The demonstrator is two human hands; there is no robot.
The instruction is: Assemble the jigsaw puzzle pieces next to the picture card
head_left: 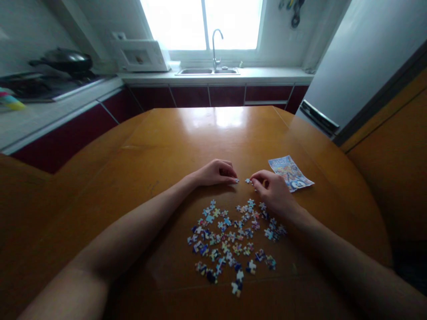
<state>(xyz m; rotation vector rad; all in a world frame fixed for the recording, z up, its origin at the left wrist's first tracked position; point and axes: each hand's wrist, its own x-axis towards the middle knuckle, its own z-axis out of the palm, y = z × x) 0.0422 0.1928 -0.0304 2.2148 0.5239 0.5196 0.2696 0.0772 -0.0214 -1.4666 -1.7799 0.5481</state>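
My left hand [218, 173] rests on the table with its fingers curled, pinching a small pale jigsaw piece [237, 181] at the fingertips. Across a short gap, my right hand [271, 186] has thumb and forefinger closed on another light jigsaw piece [248, 181]. The two pieces are apart. Nearer to me lies a loose spread of many jigsaw pieces [230, 238] in blue, white, yellow and pink, some overlapping. Partly behind my right hand is a printed picture sheet [290, 171] with a colourful cartoon scene.
All of this lies on a brown wooden table [187, 138] with rounded sides. Beyond it run a counter with a sink [196, 71], a tap [214, 49] and a white microwave [143, 55]. A lidded pan [68, 60] sits on the stove at left; a fridge [363, 58] stands at right.
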